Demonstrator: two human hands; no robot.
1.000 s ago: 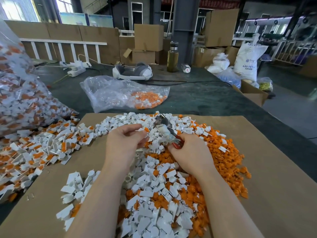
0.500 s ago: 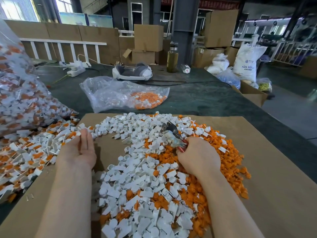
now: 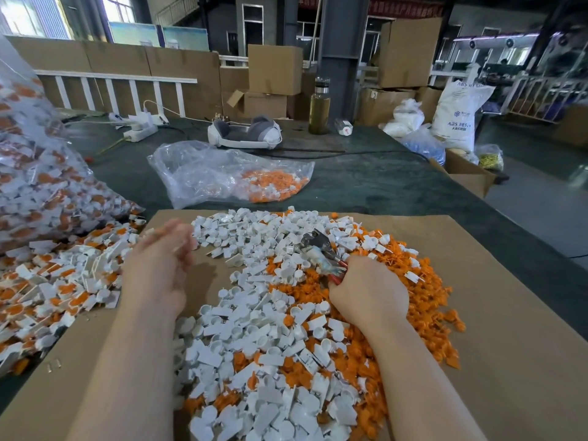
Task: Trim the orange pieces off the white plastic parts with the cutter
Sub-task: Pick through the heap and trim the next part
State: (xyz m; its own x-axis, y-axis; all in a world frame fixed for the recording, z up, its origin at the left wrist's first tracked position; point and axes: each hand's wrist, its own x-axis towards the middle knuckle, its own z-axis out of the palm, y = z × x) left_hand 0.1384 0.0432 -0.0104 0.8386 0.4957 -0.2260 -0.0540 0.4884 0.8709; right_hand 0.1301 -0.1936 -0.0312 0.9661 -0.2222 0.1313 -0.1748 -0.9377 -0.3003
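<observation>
Two hands, head view: your right hand (image 3: pixel 369 289) is curled round the red handles of the cutter (image 3: pixel 319 251); your left hand (image 3: pixel 160 265) is blurred, and you cannot tell whether its fingers pinch anything.
Cutter: blades point up and left over the middle pile, handles buried in your fist; whether the blades stand parted is not clear.
Untrimmed stock: white-and-orange parts (image 3: pixel 47 281) lie at your left, spilling from the clear bag (image 3: pixel 28 173), just beside your left hand.
Trimmed white: white pieces (image 3: pixel 254 329) heaped between your forearms on the cardboard sheet (image 3: pixel 509 345).
Orange offcuts: orange scraps (image 3: pixel 423 297) banked under and right of your right hand.
Risk, mixing: piles touch; an untrimmed part dropped centre would likely vanish among the finished ones.
Risk, fingers: small parts put your left fingertips near the blades; a hurried snip could nick you.
Risk, spill: scraps sit near the sheet's right side; a sweep of your wrist could push them off.
</observation>
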